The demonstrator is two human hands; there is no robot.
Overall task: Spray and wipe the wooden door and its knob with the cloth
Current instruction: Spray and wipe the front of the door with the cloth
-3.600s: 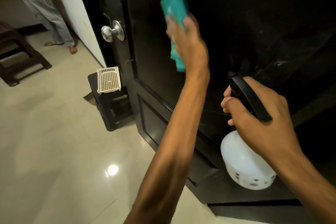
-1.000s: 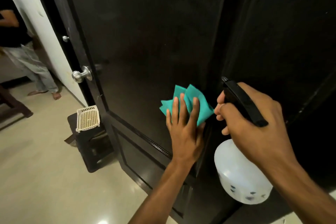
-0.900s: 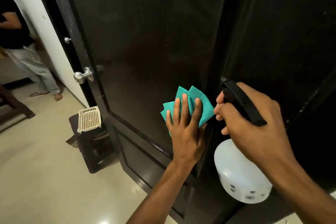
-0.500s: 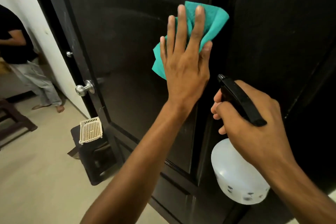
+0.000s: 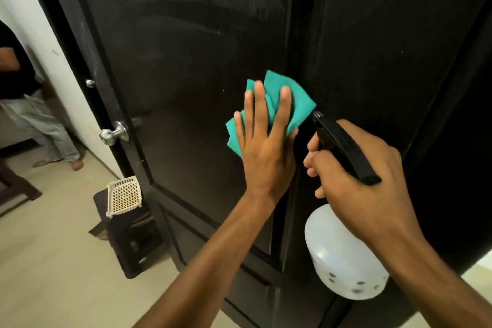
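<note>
A dark wooden door [image 5: 186, 56] fills most of the view, with faint wipe streaks on its upper panel. Its silver knob [image 5: 114, 133] sticks out at the left edge, with a small silver latch [image 5: 90, 83] above it. My left hand [image 5: 266, 146] presses a folded teal cloth [image 5: 279, 104] flat against the door panel, fingers straight. My right hand [image 5: 356, 176] grips the black trigger head of a white spray bottle [image 5: 343, 255], held just right of the cloth with the nozzle toward the door.
A dark low stool [image 5: 127, 237] with a white perforated basket [image 5: 123, 196] on it stands by the door's foot at the left. Another person [image 5: 29, 114] stands barefoot at the far left beside a white wall. Beige tiled floor [image 5: 53, 274] lies below.
My left hand slid the cloth up the door panel, then back down to mid height. The right hand and spray bottle stayed where they were.
</note>
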